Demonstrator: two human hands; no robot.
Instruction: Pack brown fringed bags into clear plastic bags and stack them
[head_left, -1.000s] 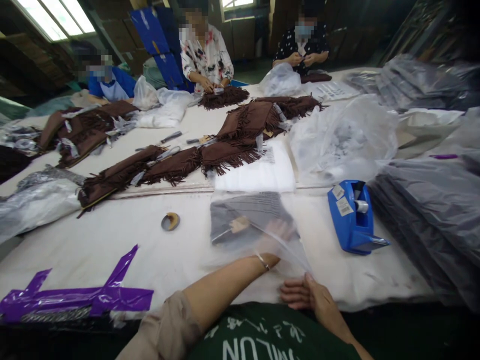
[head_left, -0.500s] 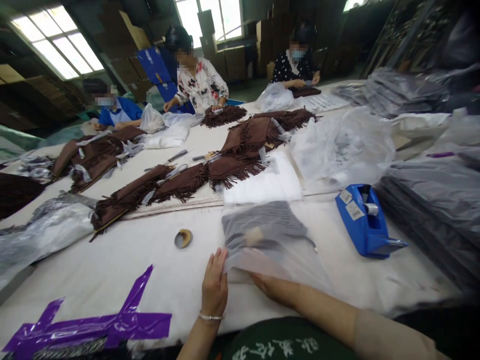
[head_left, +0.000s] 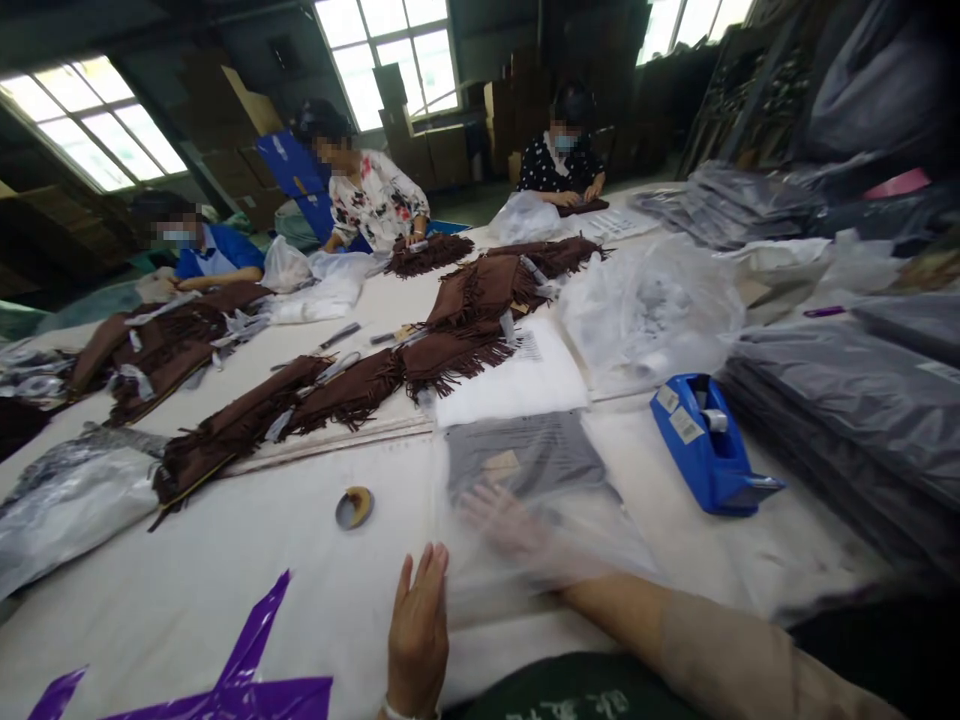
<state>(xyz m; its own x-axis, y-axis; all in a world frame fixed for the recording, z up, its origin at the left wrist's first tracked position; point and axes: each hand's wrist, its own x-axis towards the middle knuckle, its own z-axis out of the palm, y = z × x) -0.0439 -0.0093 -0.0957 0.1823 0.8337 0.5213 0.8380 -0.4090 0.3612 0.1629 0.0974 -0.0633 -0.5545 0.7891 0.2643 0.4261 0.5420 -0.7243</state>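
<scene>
A clear plastic bag [head_left: 622,530] lies flat on the table in front of me, with a folded dark grey item [head_left: 540,450] and a small tan tag [head_left: 501,464] showing through it. My right hand [head_left: 506,525] is inside the bag, seen hazily through the film, its fingers spread flat just below the grey item. Beside the bag's lower left edge is my left hand [head_left: 420,630], fingers stretched out and holding nothing; whether it touches the film I cannot tell.
A blue tape dispenser [head_left: 709,450] stands right of the bag, beside stacked bagged grey items [head_left: 862,400]. A tape roll [head_left: 354,508] lies to the left. Brown fringed pieces [head_left: 352,385] and a stack of white bags [head_left: 517,380] lie beyond. Three co-workers [head_left: 382,195] sit across the table.
My right hand has moved further up inside the bag and its fingers have spread. The grey item lies flatter. My left hand has come slightly away from the bag's edge. The view has shifted.
</scene>
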